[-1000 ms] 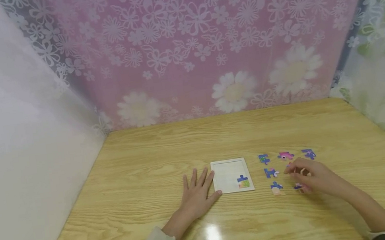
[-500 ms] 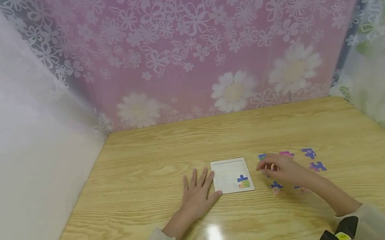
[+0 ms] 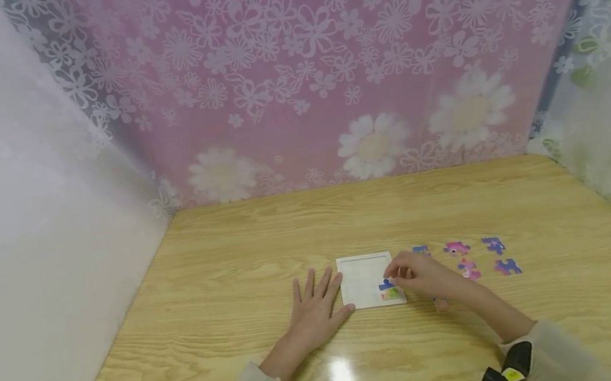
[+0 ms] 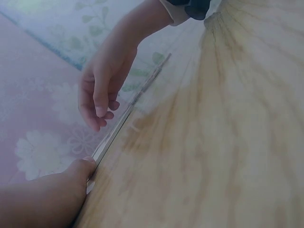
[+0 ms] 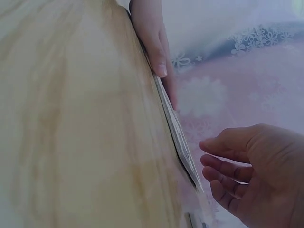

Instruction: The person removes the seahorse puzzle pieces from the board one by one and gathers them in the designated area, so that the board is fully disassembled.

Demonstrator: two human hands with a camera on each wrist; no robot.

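A square white puzzle tray [image 3: 359,279] lies on the table. In its lower right corner sits a blue and green jigsaw piece [image 3: 389,293]. My left hand [image 3: 313,313] lies spread on the table at the tray's left side, its index fingertip and thumb at the edge. My right hand [image 3: 415,273] hovers over the tray's right edge, fingers loosely bent, fingertips close over the piece's blue knob. The right wrist view shows a gap between the thumb [image 5: 216,144] and bent fingers, with no piece between them.
Right of the tray lie several loose jigsaw pieces, among them a pink one with an eye [image 3: 456,249], a blue corner piece [image 3: 493,245] and a blue-purple one [image 3: 507,267]. My right hand and forearm hide others. A flowered curtain [image 3: 292,78] stands behind the wooden table [image 3: 232,244].
My right hand has moved left from over the loose pieces to the tray's right edge, uncovering the pink and blue-purple pieces. My left hand stays in place.
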